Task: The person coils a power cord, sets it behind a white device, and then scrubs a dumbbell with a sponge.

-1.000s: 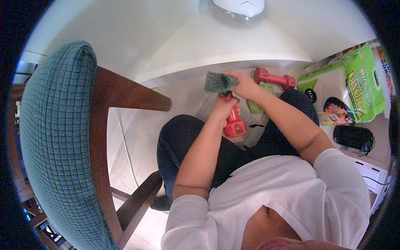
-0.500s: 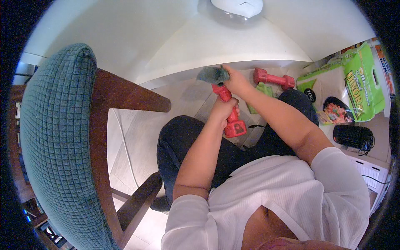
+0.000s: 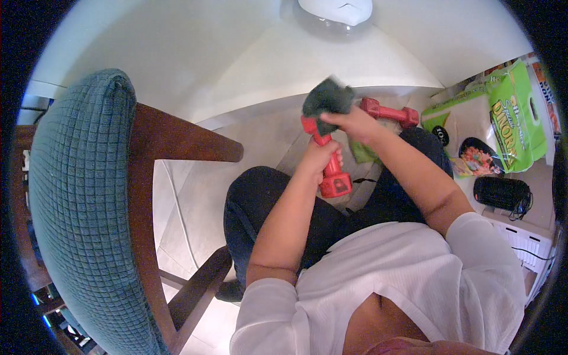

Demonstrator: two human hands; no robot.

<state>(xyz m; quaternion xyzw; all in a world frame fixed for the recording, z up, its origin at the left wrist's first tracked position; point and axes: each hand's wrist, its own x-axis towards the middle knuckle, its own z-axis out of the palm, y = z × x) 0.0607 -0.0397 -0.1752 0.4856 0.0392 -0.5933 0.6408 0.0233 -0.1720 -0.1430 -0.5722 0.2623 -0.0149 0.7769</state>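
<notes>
My left hand [image 3: 321,157] is wrapped round the handle of a red dumbbell [image 3: 336,185], which is tilted above my lap with its lower head toward me. My right hand [image 3: 357,123] grips a dark green cloth [image 3: 327,96] at the dumbbell's upper head. The cloth is partly blurred and covers some of that head. A second red dumbbell [image 3: 393,113] lies on the floor just beyond my right hand. Under my right wrist lies a light green item [image 3: 362,152], partly hidden by the arm.
At left stands a wooden chair with a teal padded back [image 3: 83,207]. A white cable [image 3: 178,216] runs along the floor beside it. To the right are a green-and-clear rice bag [image 3: 518,130] and a black cylindrical device [image 3: 502,193]. A white curved panel [image 3: 248,65] rises in front.
The dark green cloth and my right hand have moved: the cloth now spreads higher and over the dumbbell's upper head, and the hand is slightly right and lower. The held dumbbell has barely shifted.
</notes>
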